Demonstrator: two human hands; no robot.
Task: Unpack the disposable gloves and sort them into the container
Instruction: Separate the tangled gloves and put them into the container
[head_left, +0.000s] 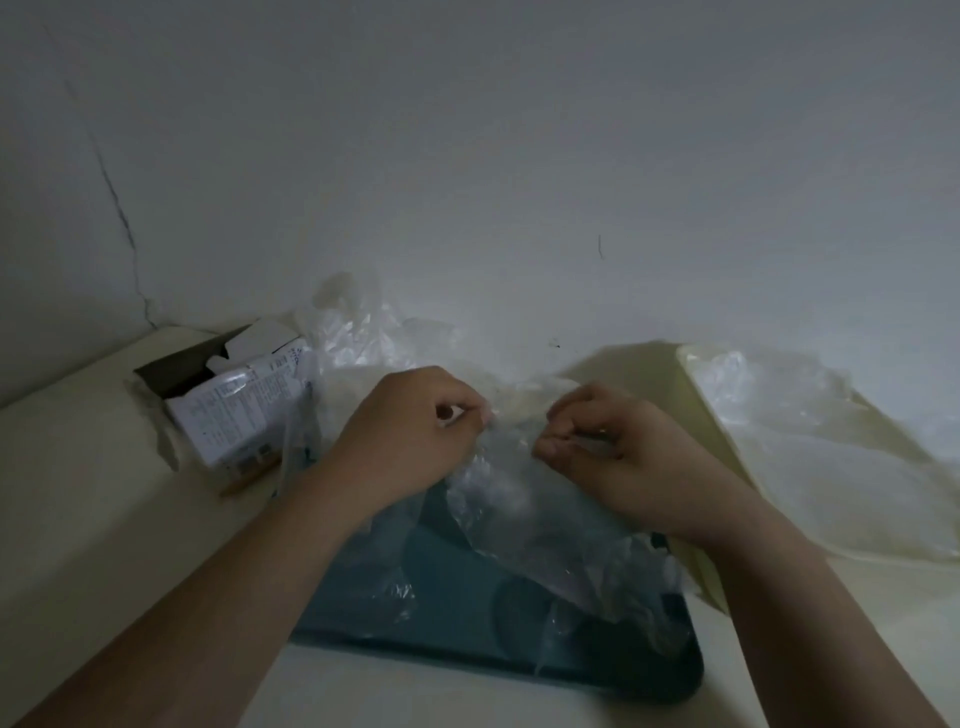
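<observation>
Glove (498, 483) of thin clear film, crumpled and glossy, pinched at its far edge between left hand (410, 431) and right hand (613, 447), fingers (470, 415) of both clamped on it. Long axis from that edge toward near right, draped over teal container (519, 660) on pale tabletop (104, 493). Opened box (234, 410) at left.

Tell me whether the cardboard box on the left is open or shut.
Open: the box has its flaps apart, and its dark inside shows.
</observation>
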